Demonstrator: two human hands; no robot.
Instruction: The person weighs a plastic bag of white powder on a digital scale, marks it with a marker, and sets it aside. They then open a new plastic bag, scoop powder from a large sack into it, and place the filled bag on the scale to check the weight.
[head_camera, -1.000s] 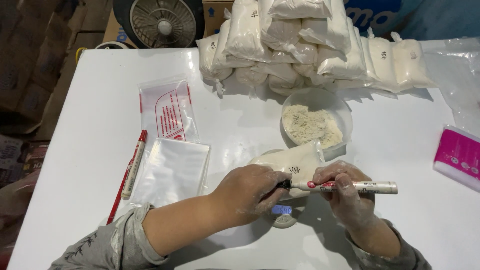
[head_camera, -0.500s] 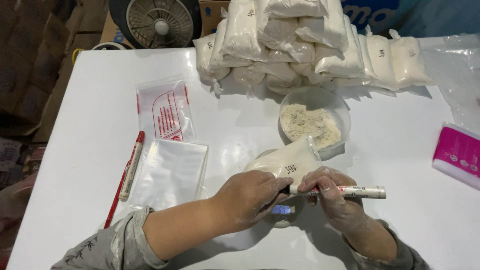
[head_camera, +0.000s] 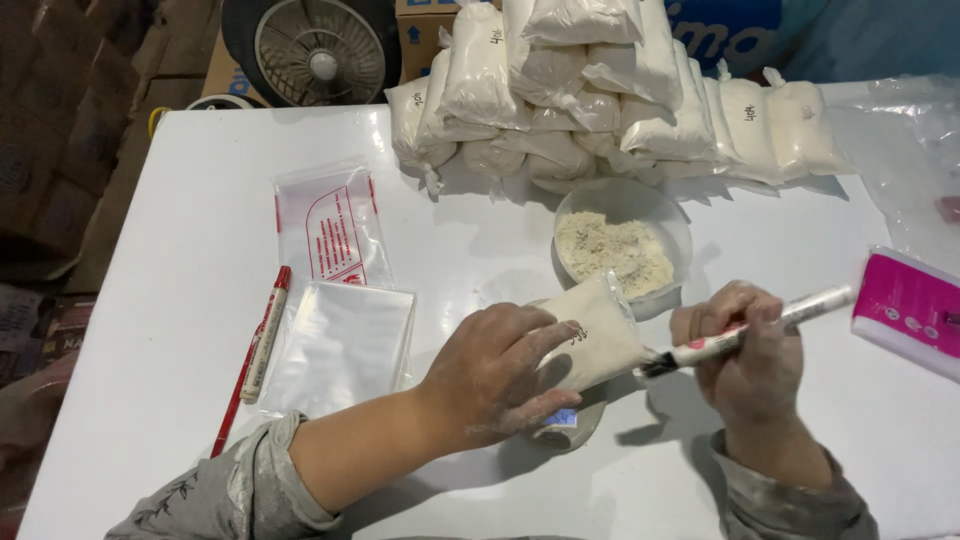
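Note:
My left hand (head_camera: 492, 372) holds a small clear bag filled with pale powder (head_camera: 592, 334), resting on a small scale (head_camera: 565, 425) near the table's front. A mark is written on the bag's side. My right hand (head_camera: 745, 352) grips a white marker pen (head_camera: 750, 331), its dark tip just off the bag's right edge. Just behind the bag stands a clear bowl of pale powder (head_camera: 622, 245).
A pile of filled powder bags (head_camera: 590, 90) lies at the back of the white table (head_camera: 180, 260). Empty clear bags (head_camera: 340, 290) and a red pen (head_camera: 262, 335) lie at left. A pink packet (head_camera: 905, 310) sits at right. A fan (head_camera: 315, 50) stands behind.
The marker has pulled away to the right of the bag and tilted up. My left hand still holds the bag on the scale.

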